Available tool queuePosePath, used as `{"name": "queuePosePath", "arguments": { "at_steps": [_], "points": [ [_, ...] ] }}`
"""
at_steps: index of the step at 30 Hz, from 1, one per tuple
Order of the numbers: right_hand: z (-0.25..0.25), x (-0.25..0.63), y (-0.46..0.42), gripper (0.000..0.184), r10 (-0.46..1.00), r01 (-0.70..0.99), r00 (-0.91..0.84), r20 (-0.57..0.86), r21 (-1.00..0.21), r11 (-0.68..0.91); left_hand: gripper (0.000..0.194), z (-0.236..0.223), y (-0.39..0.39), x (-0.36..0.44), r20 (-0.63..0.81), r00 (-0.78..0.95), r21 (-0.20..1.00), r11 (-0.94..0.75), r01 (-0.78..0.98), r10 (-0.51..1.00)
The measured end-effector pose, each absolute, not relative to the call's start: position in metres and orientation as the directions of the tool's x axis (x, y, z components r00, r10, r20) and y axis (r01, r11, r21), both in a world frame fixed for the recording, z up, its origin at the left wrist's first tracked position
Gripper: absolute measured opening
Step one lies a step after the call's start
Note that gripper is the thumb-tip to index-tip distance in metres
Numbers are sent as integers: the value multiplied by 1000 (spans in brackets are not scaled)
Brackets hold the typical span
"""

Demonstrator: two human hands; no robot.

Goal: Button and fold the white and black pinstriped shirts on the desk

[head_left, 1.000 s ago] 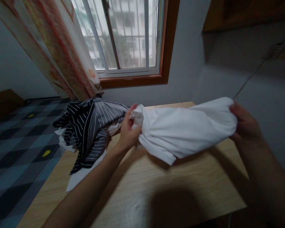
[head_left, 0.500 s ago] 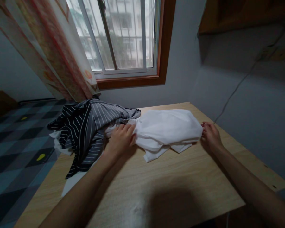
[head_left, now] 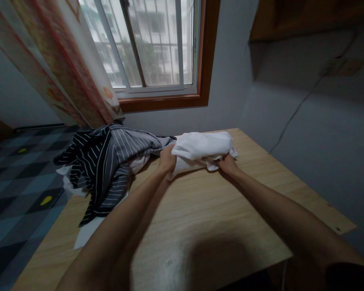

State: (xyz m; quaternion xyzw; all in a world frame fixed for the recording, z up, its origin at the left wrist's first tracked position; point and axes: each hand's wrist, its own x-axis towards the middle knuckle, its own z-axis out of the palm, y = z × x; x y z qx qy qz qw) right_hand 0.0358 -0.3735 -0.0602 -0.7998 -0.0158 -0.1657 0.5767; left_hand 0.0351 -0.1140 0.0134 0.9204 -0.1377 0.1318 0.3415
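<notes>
A bundled piece of white cloth [head_left: 203, 145], perhaps a garment, lies near the far edge of the wooden table [head_left: 182, 218]. My left hand [head_left: 167, 159] grips its left end, with the fingertips hidden behind the fabric. At the lower right, my right hand [head_left: 228, 163] reaches under the cloth's edge, its fingers covered by the folds. Left of my left hand, a heap of black and grey striped clothing [head_left: 118, 149] spreads over the table's left side, with some white fabric [head_left: 138, 163] showing from under it.
A flat white sheet [head_left: 89, 232] pokes out below the striped heap. Beyond the table stand a window [head_left: 154, 48] and a patterned curtain [head_left: 75, 60]. At left is a checked surface [head_left: 27, 194]. A cable [head_left: 294, 115] runs down the right wall beneath a wooden shelf [head_left: 291, 24].
My right hand has moved left, from the cloth's right end to under its front edge. The white cloth is now narrower and more bunched. My left hand has shifted slightly up and right.
</notes>
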Motion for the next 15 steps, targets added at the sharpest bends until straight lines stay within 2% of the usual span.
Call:
{"name": "queuePosePath", "arguments": {
  "at_steps": [3,6,7,9,11,13,15],
  "points": [
    [-22,72,-366,39,-333,292,883,331,-942,-162,45,45,-127,52,444,896,658,-672,-341,-19],
    [19,84,-382,34,-446,406,804,393,-911,-70,44,72,-118,45,628,777,653,-572,-497,42],
    [29,81,-392,34,-422,413,814,400,-908,-63,45,77,-109,38,681,732,616,-555,-560,18],
    [39,64,-419,37,-257,349,901,350,-936,-51,48,82,-84,21,707,700,532,-580,-617,-97],
    [35,39,-449,42,-48,204,977,208,-976,-81,46,79,-57,0,571,773,454,-679,-577,-276],
    [21,13,-475,46,167,17,986,-12,-985,-173,40,70,-33,-22,291,830,364,-747,-556,-476],
    [4,-6,-496,46,302,-101,932,-199,-945,-311,35,58,-18,-43,-2,814,328,-770,-548,-581]
  ]
}}
